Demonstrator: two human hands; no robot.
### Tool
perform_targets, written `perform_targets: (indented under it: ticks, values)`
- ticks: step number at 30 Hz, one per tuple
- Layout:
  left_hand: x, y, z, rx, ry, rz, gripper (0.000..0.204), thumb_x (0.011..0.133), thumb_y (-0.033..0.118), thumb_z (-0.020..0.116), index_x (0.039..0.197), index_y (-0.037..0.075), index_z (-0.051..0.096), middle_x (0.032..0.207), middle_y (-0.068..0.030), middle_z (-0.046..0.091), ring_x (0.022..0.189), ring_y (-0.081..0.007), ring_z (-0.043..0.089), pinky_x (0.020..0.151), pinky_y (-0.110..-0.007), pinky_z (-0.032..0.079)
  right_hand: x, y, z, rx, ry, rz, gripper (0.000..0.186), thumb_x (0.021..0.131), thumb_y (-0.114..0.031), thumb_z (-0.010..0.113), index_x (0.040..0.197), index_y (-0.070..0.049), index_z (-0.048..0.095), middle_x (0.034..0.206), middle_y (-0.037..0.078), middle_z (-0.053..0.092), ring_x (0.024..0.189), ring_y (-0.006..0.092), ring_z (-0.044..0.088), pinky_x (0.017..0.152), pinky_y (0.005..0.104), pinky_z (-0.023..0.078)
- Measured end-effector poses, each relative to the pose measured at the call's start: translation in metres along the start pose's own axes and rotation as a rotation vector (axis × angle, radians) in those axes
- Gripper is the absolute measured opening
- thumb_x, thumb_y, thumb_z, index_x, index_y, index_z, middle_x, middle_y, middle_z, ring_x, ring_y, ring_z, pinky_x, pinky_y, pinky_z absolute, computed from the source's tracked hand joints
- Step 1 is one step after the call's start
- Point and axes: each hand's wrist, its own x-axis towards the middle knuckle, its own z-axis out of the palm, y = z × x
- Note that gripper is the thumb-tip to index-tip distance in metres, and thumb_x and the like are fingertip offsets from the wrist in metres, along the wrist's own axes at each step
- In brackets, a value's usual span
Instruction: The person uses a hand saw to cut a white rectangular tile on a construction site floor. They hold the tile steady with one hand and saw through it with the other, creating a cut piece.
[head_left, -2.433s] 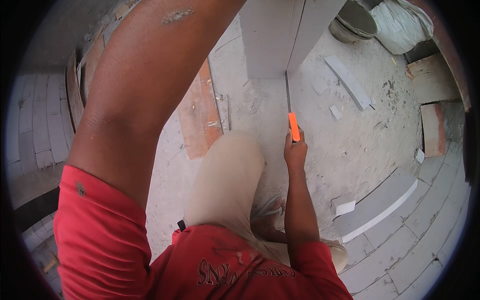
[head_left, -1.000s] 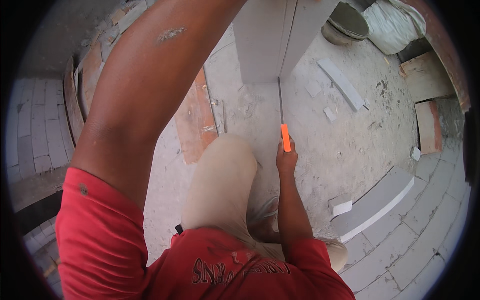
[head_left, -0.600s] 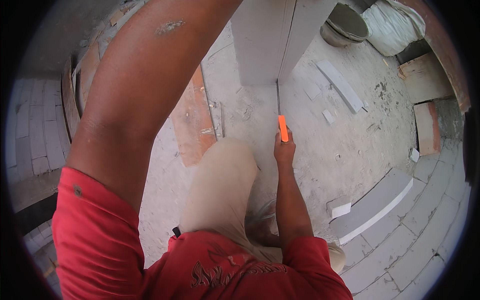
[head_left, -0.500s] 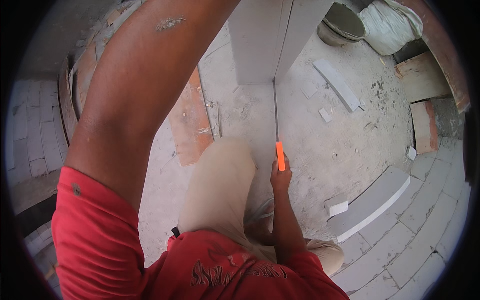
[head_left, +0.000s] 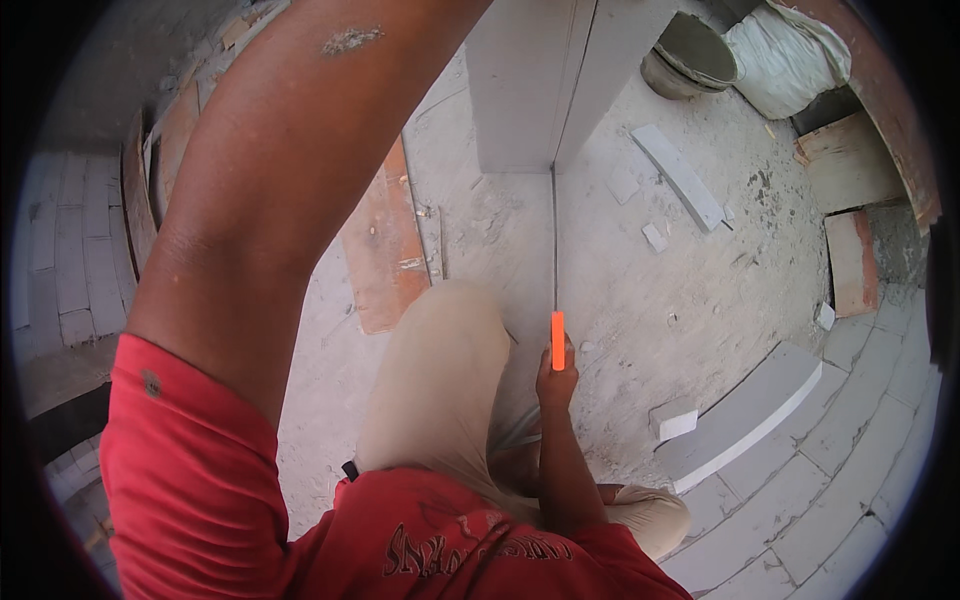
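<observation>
A bulging white sack (head_left: 775, 60) stands at the upper right, beside a round grey bucket (head_left: 688, 58).

- You wear a red short-sleeved shirt (head_left: 200, 470) with dark printed lettering across the chest.
- Beige trousers (head_left: 440, 380) cover your legs.
- Your forearms are bare; pale dried mortar (head_left: 350, 40) flecks the left arm (head_left: 290, 170).

The dusty grey concrete floor (head_left: 640, 290) carries an upright block of pale grey masonry (head_left: 560, 80) at the top. A flat reddish-brown board (head_left: 385, 250) lies left of it. To the right lie a long narrow grey slab offcut (head_left: 678, 176), small white chips, a round grey mortar pan (head_left: 690, 55), and a curved grey block (head_left: 745, 412) beside paving.
</observation>
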Motion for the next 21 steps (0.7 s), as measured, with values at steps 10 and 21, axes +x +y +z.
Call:
perform_targets:
  ticks: [10, 21]
  values:
    - [0.003, 0.014, -0.002, -0.057, -0.050, 0.057, 0.076, 0.071, 0.057, 0.091, 0.126, 0.007, 0.077, 0.124, -0.0139, 0.077, 0.117, -0.0327, 0.073, 0.100, -0.048, 0.055, 0.072, -0.023, 0.023, 0.047, -0.061, 0.168, 0.037, 0.106, -0.013, 0.062, 0.141, -0.003, 0.057, 0.113, 0.025, 0.073, 0.096, 0.0430, 0.075, 0.080, 0.0460, 0.059]
    - [0.017, 0.015, 0.004, -0.021, 0.004, 0.033, 0.082, 0.068, 0.060, 0.092, 0.126, 0.005, 0.077, 0.128, -0.0144, 0.076, 0.117, -0.0332, 0.073, 0.099, -0.047, 0.056, 0.095, -0.025, 0.034, 0.027, 0.013, 0.093, 0.036, 0.106, -0.020, 0.060, 0.141, -0.011, 0.056, 0.111, 0.023, 0.074, 0.096, 0.0456, 0.073, 0.079, 0.0506, 0.057]
